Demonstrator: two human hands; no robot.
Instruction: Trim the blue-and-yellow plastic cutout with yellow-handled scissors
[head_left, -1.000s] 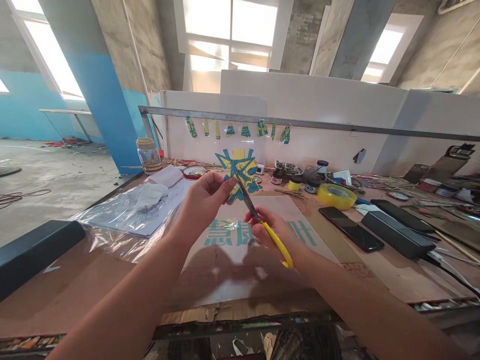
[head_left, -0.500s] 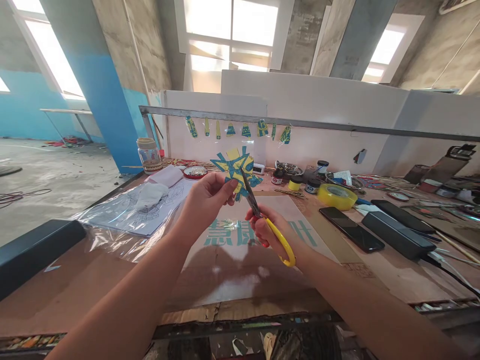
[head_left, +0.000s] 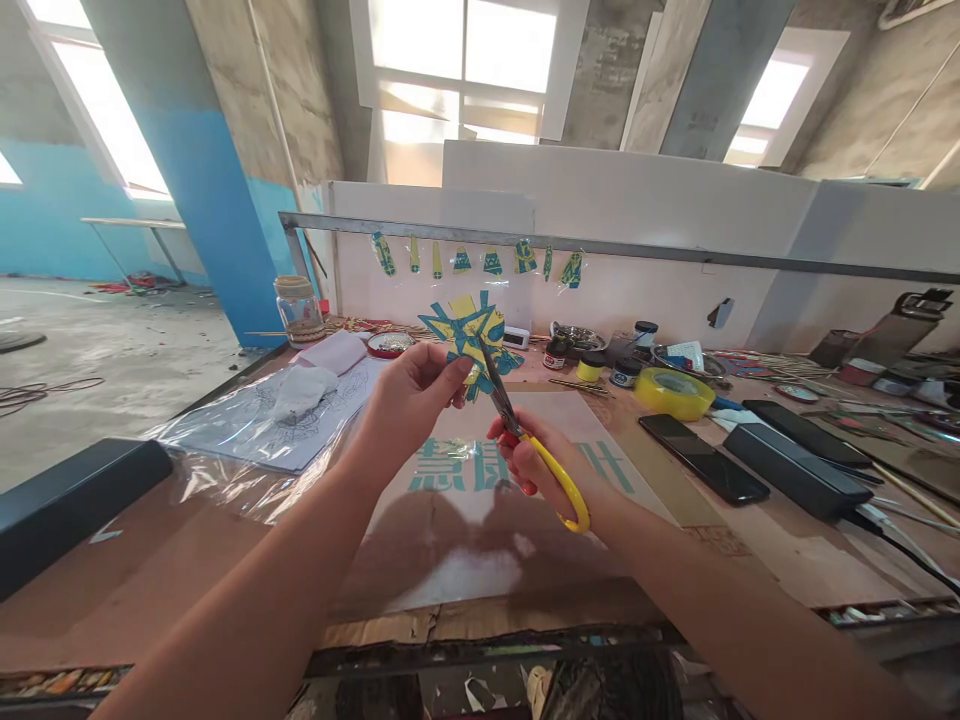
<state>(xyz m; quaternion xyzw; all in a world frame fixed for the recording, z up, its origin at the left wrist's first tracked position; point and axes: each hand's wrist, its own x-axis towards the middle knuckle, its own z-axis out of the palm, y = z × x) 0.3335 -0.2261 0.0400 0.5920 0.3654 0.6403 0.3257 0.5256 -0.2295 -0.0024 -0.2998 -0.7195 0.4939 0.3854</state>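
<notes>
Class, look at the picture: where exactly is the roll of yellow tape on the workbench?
The roll of yellow tape lies flat on the bench, right of the right hand, just behind a black phone and beside small paint jars.

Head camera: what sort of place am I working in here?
Probably a craft workshop in a bare concrete building. The workbench carries small paint pots and yellow tape, painted cutouts hang along a metal rail, and the hands cut a similar painted piece with scissors.

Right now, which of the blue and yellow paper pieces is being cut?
The big cutout pinched by the left hand, with scissors in it; the small ones hang on the rail.
</notes>
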